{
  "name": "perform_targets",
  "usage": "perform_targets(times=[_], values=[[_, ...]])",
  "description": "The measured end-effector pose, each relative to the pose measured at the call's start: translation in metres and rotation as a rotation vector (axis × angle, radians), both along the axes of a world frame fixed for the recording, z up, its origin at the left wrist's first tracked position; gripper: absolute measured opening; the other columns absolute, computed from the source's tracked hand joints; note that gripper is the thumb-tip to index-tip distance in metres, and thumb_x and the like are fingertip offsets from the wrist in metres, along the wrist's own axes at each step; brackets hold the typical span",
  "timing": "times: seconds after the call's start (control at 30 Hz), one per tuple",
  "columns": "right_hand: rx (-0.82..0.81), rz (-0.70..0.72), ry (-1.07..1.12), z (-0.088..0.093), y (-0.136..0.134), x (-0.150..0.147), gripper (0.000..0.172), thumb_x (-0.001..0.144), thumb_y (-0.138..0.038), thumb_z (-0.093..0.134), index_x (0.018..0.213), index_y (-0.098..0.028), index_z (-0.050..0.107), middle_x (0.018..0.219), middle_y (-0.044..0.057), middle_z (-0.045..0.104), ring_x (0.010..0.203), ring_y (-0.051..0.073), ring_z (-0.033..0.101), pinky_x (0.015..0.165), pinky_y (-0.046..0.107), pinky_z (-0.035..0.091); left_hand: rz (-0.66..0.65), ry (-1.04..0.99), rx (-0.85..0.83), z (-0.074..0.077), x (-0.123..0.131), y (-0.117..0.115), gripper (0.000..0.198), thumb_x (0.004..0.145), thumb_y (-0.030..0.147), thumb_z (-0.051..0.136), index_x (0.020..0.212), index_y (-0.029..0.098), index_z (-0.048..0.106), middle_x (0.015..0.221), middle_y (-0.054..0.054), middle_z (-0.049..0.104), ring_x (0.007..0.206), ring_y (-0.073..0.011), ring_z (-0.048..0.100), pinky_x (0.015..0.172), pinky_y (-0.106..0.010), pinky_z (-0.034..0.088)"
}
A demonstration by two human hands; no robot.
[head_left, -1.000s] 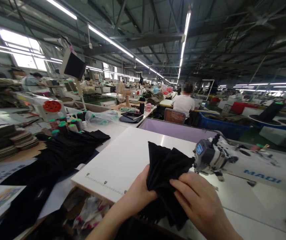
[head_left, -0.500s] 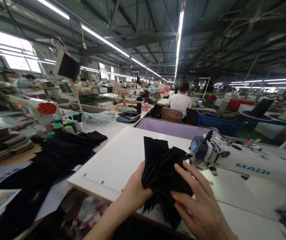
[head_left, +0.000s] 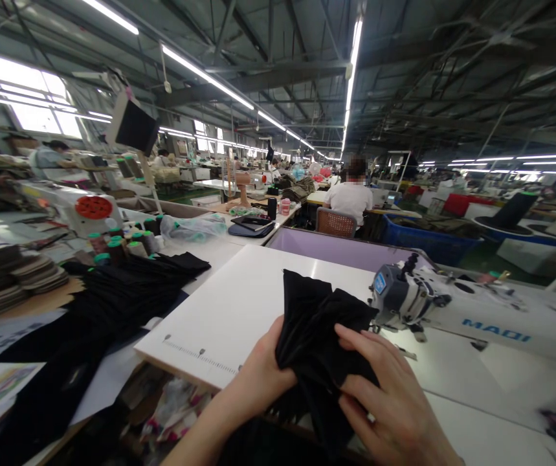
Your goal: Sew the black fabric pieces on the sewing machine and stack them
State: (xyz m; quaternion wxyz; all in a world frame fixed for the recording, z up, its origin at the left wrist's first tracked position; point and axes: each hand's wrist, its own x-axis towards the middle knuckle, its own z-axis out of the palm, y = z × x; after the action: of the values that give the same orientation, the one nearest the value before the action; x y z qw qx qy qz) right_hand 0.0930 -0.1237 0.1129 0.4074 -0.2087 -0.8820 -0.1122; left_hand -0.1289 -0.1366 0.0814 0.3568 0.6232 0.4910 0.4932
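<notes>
A bunched piece of black fabric point(head_left: 316, 323) lies at the near edge of the white sewing table point(head_left: 239, 304), its far end spread flat on the board. My left hand point(head_left: 261, 375) grips its left side from below, fingers tucked under the cloth. My right hand point(head_left: 384, 401) rests on top of the right side, fingers curled over the folds. The head of a white sewing machine point(head_left: 404, 298) stands just right of the fabric, almost touching it.
A long pile of black fabric pieces point(head_left: 112, 291) lies on the table to the left, with thread cones point(head_left: 122, 246) behind it. Stacked dark pieces point(head_left: 10, 278) sit far left. A person in a white shirt point(head_left: 353, 197) sits ahead with back turned.
My right fingers stretched out over the cloth half a second ago and have curled back down on it. The fabric has stayed in the same spot by the machine head.
</notes>
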Motion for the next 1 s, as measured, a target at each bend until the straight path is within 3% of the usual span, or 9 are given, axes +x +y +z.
perform_targets(times=[0.13, 0.2, 0.3, 0.4, 0.57, 0.67, 0.8, 0.87, 1.0], values=[[-0.052, 0.027, 0.047, 0.004, -0.002, -0.002, 0.016, 0.084, -0.007, 0.053, 0.078, -0.02, 0.06, 0.139, 0.014, 0.054, 0.106, 0.023, 0.062, 0.092, 0.045, 0.05, -0.024, 0.005, 0.003, 0.0, -0.002, -0.001, 0.056, 0.072, 0.008, 0.069, 0.125, 0.02, 0.055, 0.121, -0.004, 0.065, 0.104, -0.0225, 0.062, 0.091, -0.032, 0.05], [-0.05, 0.052, 0.053, 0.007, -0.003, 0.0, 0.01, 0.087, -0.02, 0.061, 0.078, -0.021, 0.058, 0.131, 0.014, 0.06, 0.103, 0.024, 0.063, 0.092, 0.044, 0.05, -0.036, 0.023, 0.006, 0.0, -0.005, -0.001, 0.058, 0.071, 0.007, 0.069, 0.125, 0.02, 0.055, 0.121, -0.004, 0.065, 0.105, -0.0224, 0.061, 0.092, -0.032, 0.05], [-0.078, 0.095, 0.053, 0.011, -0.003, 0.002, 0.018, 0.091, -0.034, 0.063, 0.08, -0.023, 0.054, 0.111, 0.01, 0.069, 0.101, 0.022, 0.064, 0.096, 0.041, 0.047, -0.041, 0.035, -0.003, -0.001, -0.007, -0.001, 0.058, 0.07, 0.007, 0.07, 0.124, 0.02, 0.056, 0.122, -0.003, 0.065, 0.107, -0.023, 0.061, 0.093, -0.033, 0.049], [-0.156, 0.028, 0.113, 0.01, 0.0, 0.001, 0.002, 0.095, -0.021, 0.055, 0.093, -0.022, 0.054, 0.106, 0.006, 0.07, 0.098, 0.019, 0.064, 0.091, 0.036, 0.047, -0.065, 0.018, -0.013, 0.0, -0.007, -0.002, 0.057, 0.07, 0.01, 0.073, 0.123, 0.02, 0.056, 0.122, -0.004, 0.065, 0.109, -0.0241, 0.061, 0.096, -0.034, 0.049], [-0.14, -0.091, 0.058, 0.014, 0.007, -0.007, 0.016, 0.091, -0.011, 0.054, 0.104, -0.021, 0.058, 0.098, 0.004, 0.069, 0.084, 0.02, 0.06, 0.082, 0.04, 0.043, -0.092, 0.017, -0.012, 0.004, -0.004, -0.003, 0.057, 0.071, 0.01, 0.071, 0.125, 0.02, 0.055, 0.122, -0.004, 0.065, 0.11, -0.024, 0.06, 0.097, -0.034, 0.049], [-0.136, -0.011, 0.023, 0.024, 0.004, -0.009, 0.016, 0.09, -0.009, 0.054, 0.094, -0.023, 0.062, 0.083, 0.0, 0.067, 0.08, 0.02, 0.058, 0.082, 0.04, 0.041, -0.061, 0.031, -0.011, 0.005, -0.006, -0.002, 0.052, 0.071, 0.008, 0.072, 0.119, 0.019, 0.057, 0.116, -0.003, 0.066, 0.104, -0.0224, 0.061, 0.092, -0.032, 0.05], [-0.154, 0.11, 0.04, 0.024, -0.001, -0.008, 0.007, 0.092, -0.018, 0.058, 0.086, -0.022, 0.06, 0.083, 0.001, 0.066, 0.079, 0.018, 0.061, 0.085, 0.038, 0.045, -0.044, 0.016, -0.013, 0.003, -0.008, -0.002, 0.047, 0.071, 0.009, 0.074, 0.114, 0.019, 0.057, 0.109, -0.001, 0.066, 0.101, -0.0216, 0.062, 0.089, -0.031, 0.05], [-0.2, 0.043, 0.124, 0.016, -0.002, -0.007, 0.004, 0.096, -0.024, 0.056, 0.094, -0.021, 0.059, 0.082, 0.001, 0.067, 0.075, 0.016, 0.063, 0.074, 0.031, 0.049, -0.05, 0.018, -0.005, 0.002, -0.008, -0.002, 0.048, 0.071, 0.009, 0.074, 0.115, 0.019, 0.057, 0.11, -0.001, 0.066, 0.102, -0.0216, 0.062, 0.09, -0.03, 0.05], [-0.165, -0.188, 0.244, 0.003, 0.002, -0.009, 0.017, 0.099, -0.03, 0.053, 0.112, -0.019, 0.057, 0.073, -0.003, 0.067, 0.06, 0.013, 0.064, 0.057, 0.028, 0.045, -0.108, 0.011, 0.007, 0.003, -0.004, -0.004, 0.055, 0.074, 0.01, 0.074, 0.125, 0.021, 0.054, 0.123, -0.002, 0.064, 0.111, -0.0217, 0.06, 0.097, -0.03, 0.047]])
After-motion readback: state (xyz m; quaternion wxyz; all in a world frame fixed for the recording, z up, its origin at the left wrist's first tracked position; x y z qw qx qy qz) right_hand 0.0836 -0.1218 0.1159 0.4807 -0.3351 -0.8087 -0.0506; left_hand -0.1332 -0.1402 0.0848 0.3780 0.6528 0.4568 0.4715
